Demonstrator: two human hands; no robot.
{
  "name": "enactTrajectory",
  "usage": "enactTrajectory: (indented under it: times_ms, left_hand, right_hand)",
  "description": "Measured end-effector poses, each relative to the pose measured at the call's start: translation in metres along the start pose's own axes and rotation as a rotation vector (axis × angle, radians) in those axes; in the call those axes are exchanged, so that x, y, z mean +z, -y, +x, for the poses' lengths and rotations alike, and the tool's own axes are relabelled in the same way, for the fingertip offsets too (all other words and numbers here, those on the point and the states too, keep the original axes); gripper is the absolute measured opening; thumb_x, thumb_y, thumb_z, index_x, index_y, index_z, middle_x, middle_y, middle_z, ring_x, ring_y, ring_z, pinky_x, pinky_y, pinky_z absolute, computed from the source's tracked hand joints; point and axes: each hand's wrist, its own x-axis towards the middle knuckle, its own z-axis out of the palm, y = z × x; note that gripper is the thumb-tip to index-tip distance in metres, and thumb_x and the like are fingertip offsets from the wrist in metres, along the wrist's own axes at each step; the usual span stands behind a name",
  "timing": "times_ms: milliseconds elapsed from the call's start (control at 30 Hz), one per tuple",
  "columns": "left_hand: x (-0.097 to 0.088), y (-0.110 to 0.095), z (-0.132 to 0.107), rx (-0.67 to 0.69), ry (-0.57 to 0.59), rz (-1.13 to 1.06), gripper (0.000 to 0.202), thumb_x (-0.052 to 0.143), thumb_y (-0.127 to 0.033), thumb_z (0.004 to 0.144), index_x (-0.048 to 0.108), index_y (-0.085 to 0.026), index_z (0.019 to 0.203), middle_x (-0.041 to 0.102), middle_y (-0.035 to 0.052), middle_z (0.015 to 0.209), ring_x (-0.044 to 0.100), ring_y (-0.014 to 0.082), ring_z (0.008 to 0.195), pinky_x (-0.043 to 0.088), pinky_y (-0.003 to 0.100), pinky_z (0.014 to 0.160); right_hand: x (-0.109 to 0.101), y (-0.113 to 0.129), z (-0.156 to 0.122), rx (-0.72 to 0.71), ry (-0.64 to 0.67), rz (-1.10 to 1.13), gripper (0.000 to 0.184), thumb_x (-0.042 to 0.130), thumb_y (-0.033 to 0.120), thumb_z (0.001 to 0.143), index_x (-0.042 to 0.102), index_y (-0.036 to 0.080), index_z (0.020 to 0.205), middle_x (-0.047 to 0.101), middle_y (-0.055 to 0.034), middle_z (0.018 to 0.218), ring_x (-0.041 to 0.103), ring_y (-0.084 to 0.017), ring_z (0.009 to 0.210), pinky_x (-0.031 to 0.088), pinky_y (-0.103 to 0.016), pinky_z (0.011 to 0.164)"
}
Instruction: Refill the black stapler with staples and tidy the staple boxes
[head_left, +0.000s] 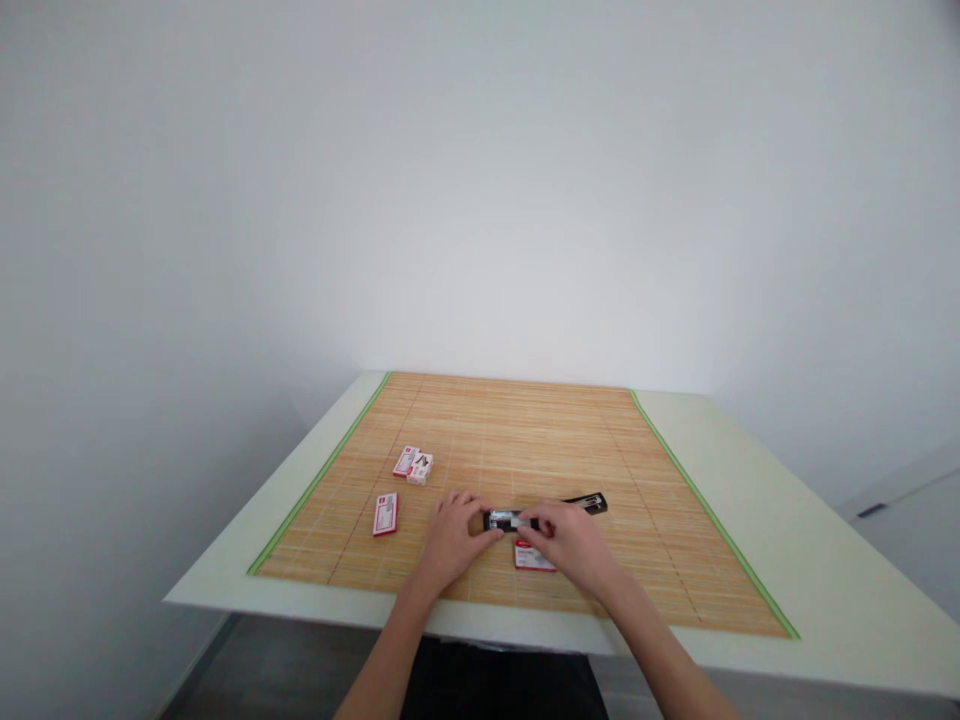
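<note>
A black stapler [494,521] lies folded open on the bamboo mat, its long arm [593,503] stretched out to the right. My left hand [452,536] grips the stapler's left end between thumb and index finger. Over the middle of the stapler, my right hand [566,538] is closed in a pinch. At its fingertips is a small silvery piece [518,520] that looks like a strip of staples, partly hidden by the fingers. A red and white staple box [533,557] sits just below the stapler, partly covered by my right hand.
Left of my hands lies another red and white box [385,514]. Farther back, a similar box [406,460] touches a small white box [421,469] with a dark picture. The green-edged bamboo mat [517,430] covers much of the white table [795,530], with walls behind and left.
</note>
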Motion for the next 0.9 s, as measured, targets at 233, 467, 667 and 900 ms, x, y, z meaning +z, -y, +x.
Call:
enactTrajectory:
  times_ms: [233,467,667,900]
  left_hand:
    - [-0.003,-0.006,-0.007,0.002,0.007,-0.033,0.028,0.077,-0.049,0.084,0.073,-0.033,0.107,0.068,0.0003,0.113,0.056,0.0260,0.109,0.037,0.040,0.096]
    - [-0.003,-0.007,-0.006,-0.013,-0.009,-0.034,0.029,0.079,-0.048,0.083,0.073,-0.033,0.106,0.068,0.0006,0.112,0.056,0.0266,0.109,0.038,0.041,0.094]
    - [-0.003,-0.008,-0.007,-0.018,-0.011,-0.039,0.029,0.078,-0.049,0.083,0.072,-0.032,0.106,0.068,0.0011,0.112,0.056,0.0266,0.108,0.037,0.041,0.096]
    - [-0.003,-0.006,-0.006,-0.028,0.002,-0.052,0.030,0.079,-0.048,0.082,0.073,-0.032,0.107,0.068,0.0007,0.113,0.056,0.0262,0.109,0.037,0.040,0.096]
  right_hand:
    - [0.004,0.004,0.021,-0.063,0.047,-0.011,0.023,0.063,0.043,0.095,0.078,0.026,0.099,0.065,0.0000,0.072,0.058,-0.015,0.068,0.035,-0.025,0.064]
    - [0.000,0.000,0.017,-0.054,0.041,-0.026,0.031,0.067,0.046,0.092,0.075,0.028,0.115,0.069,-0.0001,0.077,0.060,-0.017,0.071,0.036,-0.026,0.064]
    - [0.000,0.008,0.001,0.081,0.042,-0.132,0.019,0.065,0.041,0.093,0.078,0.029,0.098,0.073,-0.0009,0.079,0.065,-0.017,0.073,0.034,-0.026,0.064]
    - [0.002,0.015,-0.016,0.135,-0.018,-0.060,0.028,0.065,0.039,0.091,0.075,0.032,0.116,0.072,0.0000,0.080,0.065,-0.018,0.073,0.036,-0.027,0.064]
